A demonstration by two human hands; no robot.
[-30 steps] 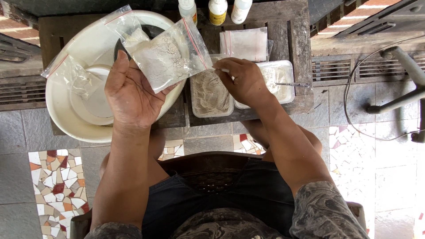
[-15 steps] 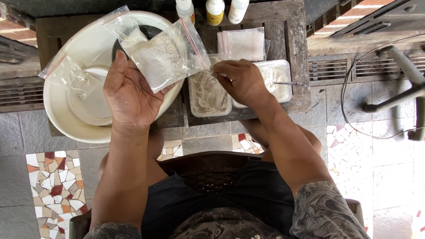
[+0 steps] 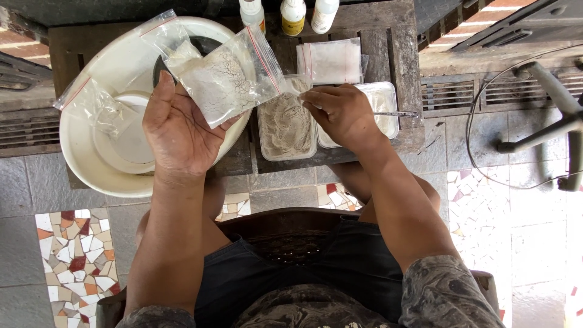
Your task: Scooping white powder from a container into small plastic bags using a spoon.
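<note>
1. The left hand [image 3: 176, 130] is clamped on a clear bag [image 3: 228, 79] half full of pale powder, thumb beneath and fingers behind it, held in the air over the right rim of a big cream basin [image 3: 79, 164].
2. The bag's long axis runs from about 7 o'clock at the palm up to 1 o'clock, where its red-lined mouth ends.
3. The right hand [image 3: 340, 112] is pinched narrow over a tub [image 3: 285, 124] of grey powder; it seems to grip a thin metal handle [image 3: 401, 113] that sticks out toward 3 o'clock. What is on the working end is hidden under the fingers.
4. From the right hand the bag's mouth lies at about 10 o'clock, near but not touching; the right hand is the nearer one to the tub.
5. A second, whiter tub [image 3: 385, 100] sits just beside the first at 3 o'clock, a flat filled bag [image 3: 331, 61] lies at 12 o'clock, and three bottles [image 3: 291, 15] stand beyond.
6. A crumpled bag [image 3: 97, 109] rests inside the basin, at 9 o'clock from the left hand.
</note>
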